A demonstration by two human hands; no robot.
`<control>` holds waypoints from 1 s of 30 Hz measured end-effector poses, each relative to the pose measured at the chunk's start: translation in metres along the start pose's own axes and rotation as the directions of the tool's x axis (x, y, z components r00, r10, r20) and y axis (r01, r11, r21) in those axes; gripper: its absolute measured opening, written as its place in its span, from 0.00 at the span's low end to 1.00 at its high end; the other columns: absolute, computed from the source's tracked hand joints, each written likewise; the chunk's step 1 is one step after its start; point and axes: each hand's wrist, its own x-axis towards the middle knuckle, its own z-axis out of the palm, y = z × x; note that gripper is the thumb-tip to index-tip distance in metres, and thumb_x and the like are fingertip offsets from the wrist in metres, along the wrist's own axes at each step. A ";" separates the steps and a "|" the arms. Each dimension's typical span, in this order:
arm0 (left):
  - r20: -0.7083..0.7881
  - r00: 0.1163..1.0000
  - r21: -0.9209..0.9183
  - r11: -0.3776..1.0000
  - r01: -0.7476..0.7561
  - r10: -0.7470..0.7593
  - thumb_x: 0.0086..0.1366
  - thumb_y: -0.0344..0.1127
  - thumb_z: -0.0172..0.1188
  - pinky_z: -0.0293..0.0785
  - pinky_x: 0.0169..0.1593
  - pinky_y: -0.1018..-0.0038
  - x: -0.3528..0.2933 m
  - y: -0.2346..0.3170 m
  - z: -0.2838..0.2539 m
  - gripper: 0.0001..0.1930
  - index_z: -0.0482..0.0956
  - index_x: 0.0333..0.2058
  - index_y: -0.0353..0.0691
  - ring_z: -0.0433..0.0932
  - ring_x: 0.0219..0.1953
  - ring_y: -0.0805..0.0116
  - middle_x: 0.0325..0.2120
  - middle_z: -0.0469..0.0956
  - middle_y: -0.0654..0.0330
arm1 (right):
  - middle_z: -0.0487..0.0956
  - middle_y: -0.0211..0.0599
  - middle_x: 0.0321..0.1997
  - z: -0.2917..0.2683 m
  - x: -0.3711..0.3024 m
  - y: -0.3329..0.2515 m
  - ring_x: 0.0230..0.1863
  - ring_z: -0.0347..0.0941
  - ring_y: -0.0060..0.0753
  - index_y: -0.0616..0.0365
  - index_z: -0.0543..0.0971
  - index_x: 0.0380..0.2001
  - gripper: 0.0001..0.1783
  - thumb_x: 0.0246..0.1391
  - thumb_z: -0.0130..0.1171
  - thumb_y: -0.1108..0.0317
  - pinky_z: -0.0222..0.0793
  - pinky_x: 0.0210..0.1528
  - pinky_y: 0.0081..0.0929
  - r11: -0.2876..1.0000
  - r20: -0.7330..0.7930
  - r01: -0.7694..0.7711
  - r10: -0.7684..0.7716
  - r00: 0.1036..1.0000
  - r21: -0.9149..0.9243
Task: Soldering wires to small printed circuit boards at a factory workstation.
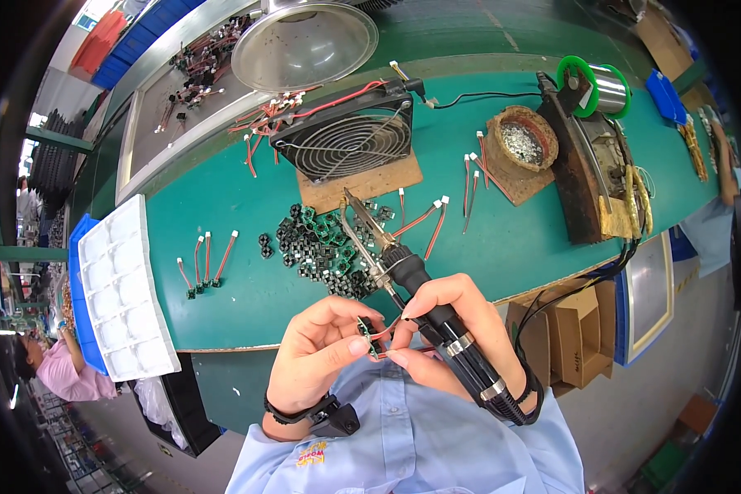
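My left hand (323,350) pinches a small green circuit board (368,336) by its edges, low in front of my shirt. In my right hand (461,329) lies a black soldering iron (445,325) with a metal feed tube along it, its tip pointing up and away over the bench. The thumb and a fingertip of that same hand also hold a thin red wire (385,333) against the board. Just beyond both hands is a heap of small black and green circuit boards (325,251). Whether the wire is joined to the board cannot be made out.
A black fan (350,136) stands on a wooden block behind the heap. Rightward are a round solder pot (523,142), a solder spool (605,90) and its feeder (584,165). Wired boards (206,272) lie leftward near a white compartment tray (123,288). Black cables trail by my right wrist.
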 end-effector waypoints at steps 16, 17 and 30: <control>-0.159 0.986 0.113 0.991 0.076 -0.058 0.55 0.29 0.58 0.69 0.38 0.74 0.002 0.008 0.014 0.11 0.70 0.35 0.31 0.73 0.35 0.67 0.33 0.74 0.53 | 0.77 0.32 0.27 -0.004 0.004 -0.001 0.31 0.75 0.18 0.55 0.65 0.40 0.25 0.39 0.64 0.82 0.71 0.27 0.15 0.991 0.062 0.091 -0.085 0.994 -0.100; -0.158 0.986 0.112 0.991 0.076 -0.058 0.55 0.29 0.58 0.69 0.38 0.74 0.003 0.007 0.013 0.11 0.70 0.35 0.31 0.73 0.35 0.67 0.33 0.74 0.53 | 0.77 0.32 0.27 -0.004 0.004 -0.001 0.31 0.75 0.18 0.55 0.65 0.40 0.25 0.39 0.64 0.82 0.71 0.27 0.15 0.991 0.062 0.091 -0.085 0.994 -0.101; -0.110 0.994 0.188 0.981 0.040 -0.019 0.58 0.27 0.53 0.68 0.44 0.73 0.005 0.009 0.016 0.08 0.65 0.35 0.34 0.74 0.37 0.65 0.33 0.75 0.49 | 0.76 0.36 0.28 -0.007 0.001 0.005 0.30 0.72 0.21 0.57 0.64 0.41 0.23 0.43 0.64 0.76 0.67 0.31 0.17 0.934 -0.083 0.152 -0.189 0.979 -0.324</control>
